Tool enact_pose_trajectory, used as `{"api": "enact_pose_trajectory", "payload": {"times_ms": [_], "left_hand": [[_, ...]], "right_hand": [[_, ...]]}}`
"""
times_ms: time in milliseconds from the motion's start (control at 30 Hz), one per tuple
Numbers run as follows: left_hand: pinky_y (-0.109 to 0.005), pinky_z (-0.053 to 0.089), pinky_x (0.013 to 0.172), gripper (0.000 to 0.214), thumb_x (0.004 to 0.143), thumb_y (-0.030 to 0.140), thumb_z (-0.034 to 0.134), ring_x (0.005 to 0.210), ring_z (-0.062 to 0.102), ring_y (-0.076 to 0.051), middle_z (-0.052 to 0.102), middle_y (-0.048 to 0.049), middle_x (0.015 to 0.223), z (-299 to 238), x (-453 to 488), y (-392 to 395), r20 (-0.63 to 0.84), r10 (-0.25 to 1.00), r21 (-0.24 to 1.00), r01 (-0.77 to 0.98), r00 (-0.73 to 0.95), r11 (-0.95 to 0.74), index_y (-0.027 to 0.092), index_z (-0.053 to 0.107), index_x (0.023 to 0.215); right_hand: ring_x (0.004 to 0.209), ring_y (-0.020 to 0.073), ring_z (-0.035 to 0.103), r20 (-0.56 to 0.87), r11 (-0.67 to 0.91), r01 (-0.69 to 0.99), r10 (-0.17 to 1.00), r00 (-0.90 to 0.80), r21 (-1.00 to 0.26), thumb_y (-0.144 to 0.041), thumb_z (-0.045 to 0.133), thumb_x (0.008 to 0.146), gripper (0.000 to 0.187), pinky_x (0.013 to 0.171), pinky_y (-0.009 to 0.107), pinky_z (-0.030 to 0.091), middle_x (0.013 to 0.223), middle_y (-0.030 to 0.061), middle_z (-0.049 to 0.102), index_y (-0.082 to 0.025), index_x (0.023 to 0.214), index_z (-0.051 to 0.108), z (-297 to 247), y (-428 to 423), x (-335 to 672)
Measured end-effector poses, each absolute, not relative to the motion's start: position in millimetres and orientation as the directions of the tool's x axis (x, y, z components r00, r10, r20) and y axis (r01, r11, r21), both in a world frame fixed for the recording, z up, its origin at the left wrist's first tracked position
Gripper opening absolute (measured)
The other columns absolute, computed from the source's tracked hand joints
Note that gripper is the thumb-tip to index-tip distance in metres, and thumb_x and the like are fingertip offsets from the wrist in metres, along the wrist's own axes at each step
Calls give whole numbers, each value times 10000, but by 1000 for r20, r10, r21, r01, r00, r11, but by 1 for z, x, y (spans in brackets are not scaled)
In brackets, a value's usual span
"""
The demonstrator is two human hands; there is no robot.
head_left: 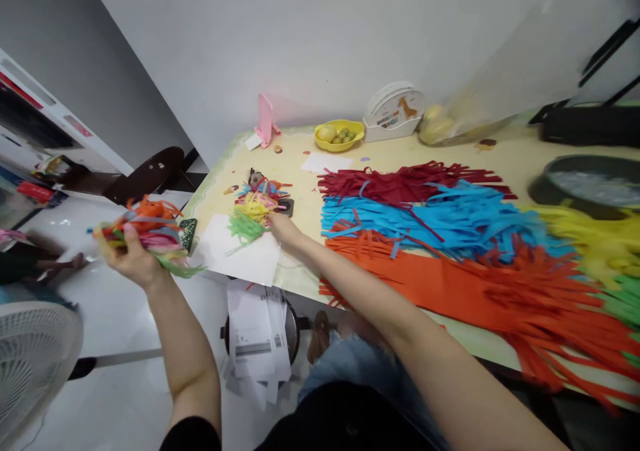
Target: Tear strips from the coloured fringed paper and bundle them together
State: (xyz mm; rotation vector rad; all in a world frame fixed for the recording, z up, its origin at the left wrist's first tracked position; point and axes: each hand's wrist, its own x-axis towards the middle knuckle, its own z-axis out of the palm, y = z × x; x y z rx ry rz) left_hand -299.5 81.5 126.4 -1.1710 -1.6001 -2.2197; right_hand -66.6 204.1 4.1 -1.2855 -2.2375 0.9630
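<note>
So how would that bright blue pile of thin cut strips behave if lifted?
The blue strips would probably sag, as their loose ends bend. They look thin, so likely light. Lifting might snag the dark red strip lying across them.

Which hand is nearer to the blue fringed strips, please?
Right: the right hand is left of the blue fringed strips; the left hand is farther left, past the table.

A tousled orange, pink and green strip bundle (153, 214) is held beside the worktop (295, 151); a yellow-and-green strip bundle (249, 216) splays over its left part.
</note>
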Motion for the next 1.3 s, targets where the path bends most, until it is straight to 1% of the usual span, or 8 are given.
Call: {"api": "enact_pose_trajectory", "payload": {"times_ms": [167,267,400,533,733,833,1100,1300], "left_hand": [[-291,576,757,437,668,481,856,764,691,-149,746,-24,901,130,-192,112,408,830,913,184,-381,-364,179,699,942],[-260,546,749,489,599,470,898,771,682,-149,749,-23,884,120,-113,130,230,973,973,22,-35,-229,154,725,930],[-266,528,781,504,586,464,917,781,674,-160,735,-17,857,111,-21,134,113,941,987,-146,319,-69,164,702,929],[-259,497,748,422,645,443,900,725,629,-137,673,7,789,104,50,119,86,895,984,-179,438,-7,168,656,852],[-227,399,583,459,692,529,853,585,461,-89,524,45,645,101,108,90,98,903,987,-154,418,-36,172,566,677],[-211,354,528,483,680,532,864,539,404,-70,474,59,593,98,118,83,99,914,986,-165,394,-35,169,547,643],[-235,490,627,416,727,551,815,662,619,-133,738,-34,833,87,117,96,59,977,983,-181,203,-22,164,740,860],[-243,494,615,428,564,486,927,635,608,-141,692,-6,693,95,122,96,-40,878,982,-143,478,123,151,708,713]], "right_hand": [[673,137,701,131,210,272,951,-281,-939,-258,481,981,212,694,306,611,861,39,730,-155,1151,553,10,173,22],[661,148,709,189,198,115,979,-80,-973,-406,535,932,216,663,310,616,811,36,728,-191,941,551,20,135,93],[548,115,638,234,253,-56,945,230,-966,-453,687,846,266,542,247,561,714,1,699,-197,889,625,48,77,179],[467,75,529,286,342,-85,877,385,-936,-351,753,834,170,417,183,435,636,-34,646,-205,895,694,85,40,234],[480,81,519,296,312,-21,919,260,-950,-338,721,860,239,435,194,424,636,-46,629,-211,1062,697,109,35,269],[527,91,553,293,296,8,941,171,-955,-314,722,847,178,493,212,456,654,-36,638,-207,989,719,108,37,276],[579,119,575,385,377,89,916,114,-922,-347,754,810,135,550,256,473,688,-13,674,-216,795,726,106,53,306],[717,167,678,434,434,78,901,-15,-898,-421,743,841,201,685,314,558,792,14,737,-224,806,729,108,63,304]]}}
